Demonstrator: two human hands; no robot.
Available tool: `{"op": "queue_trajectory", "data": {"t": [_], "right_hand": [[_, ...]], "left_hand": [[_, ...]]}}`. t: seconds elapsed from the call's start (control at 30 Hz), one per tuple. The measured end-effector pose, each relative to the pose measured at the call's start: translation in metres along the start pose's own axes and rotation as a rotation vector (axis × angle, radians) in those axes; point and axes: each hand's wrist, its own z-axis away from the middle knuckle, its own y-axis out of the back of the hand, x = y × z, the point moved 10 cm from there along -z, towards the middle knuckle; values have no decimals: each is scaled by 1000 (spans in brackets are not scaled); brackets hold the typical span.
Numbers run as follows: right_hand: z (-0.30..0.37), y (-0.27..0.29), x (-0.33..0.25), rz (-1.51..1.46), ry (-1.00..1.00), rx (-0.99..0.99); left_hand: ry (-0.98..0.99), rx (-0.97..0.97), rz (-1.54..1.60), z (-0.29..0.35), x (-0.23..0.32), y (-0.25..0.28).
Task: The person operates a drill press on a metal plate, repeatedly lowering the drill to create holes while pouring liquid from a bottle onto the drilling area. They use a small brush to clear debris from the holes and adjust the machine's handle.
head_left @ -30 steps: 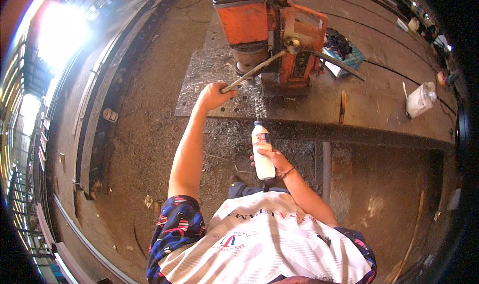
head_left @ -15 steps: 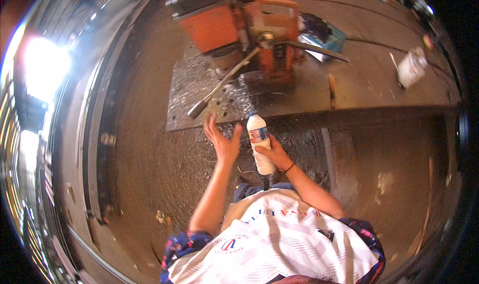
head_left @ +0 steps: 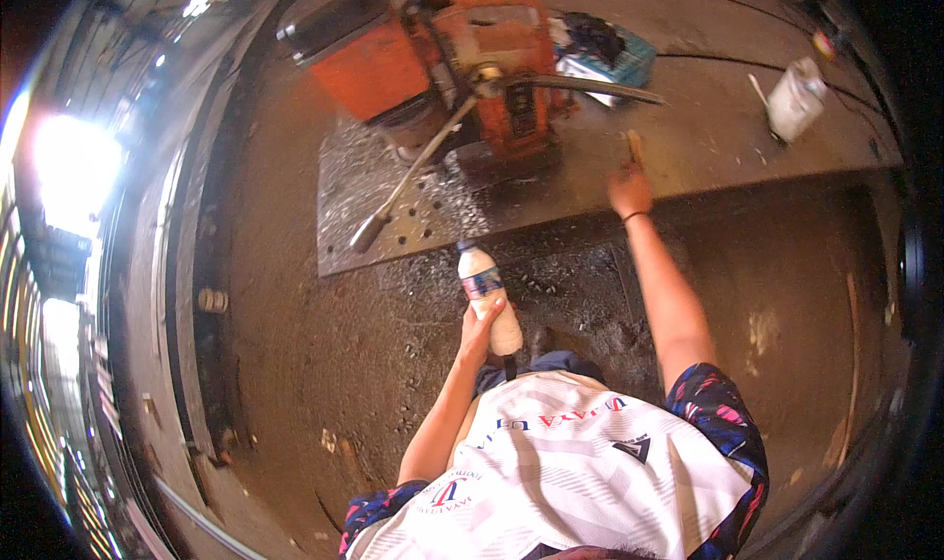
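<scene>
My left hand [head_left: 479, 330] is closed around the lower part of a white plastic bottle [head_left: 489, 299] with a dark cap and a blue-red label. The bottle is tilted in front of my body. My right hand [head_left: 629, 188] reaches to the bench's near edge, fingers closed on a thin yellowish-brown stick-like tool [head_left: 634, 147]; its lower end is hidden by the fingers. Beyond my left hand stands an orange drilling machine [head_left: 511, 117] with long lever handles [head_left: 369, 234]. It sits by a metal plate [head_left: 339, 206] with holes and metal chips.
A white container [head_left: 796, 100] with a stick beside it stands at the right of the bench [head_left: 708, 152]. A teal-and-white box [head_left: 624, 66] with dark material on top lies behind the machine. Dark cables cross the back. Metal chips litter the floor [head_left: 580, 290].
The bottle has passed from my right hand to my left. My right hand has moved forward and right to the stick-like tool on the bench. The whole view has shifted slightly.
</scene>
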Motion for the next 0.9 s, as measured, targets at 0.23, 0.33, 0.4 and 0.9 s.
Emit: {"op": "queue_trajectory", "data": {"t": [0.23,0.33,0.4,0.9], "right_hand": [[-60,-45,72,458,9,-294],[-68,-64,87,469,-83,-372],[-65,-75,94,405,-123,-366],[255,-108,-160,-215,373,-409]], "left_hand": [[166,10,63,14,0,9],[218,25,93,12,5,11],[263,24,138,8,8,11],[335,-88,398,-15,16,44]]}}
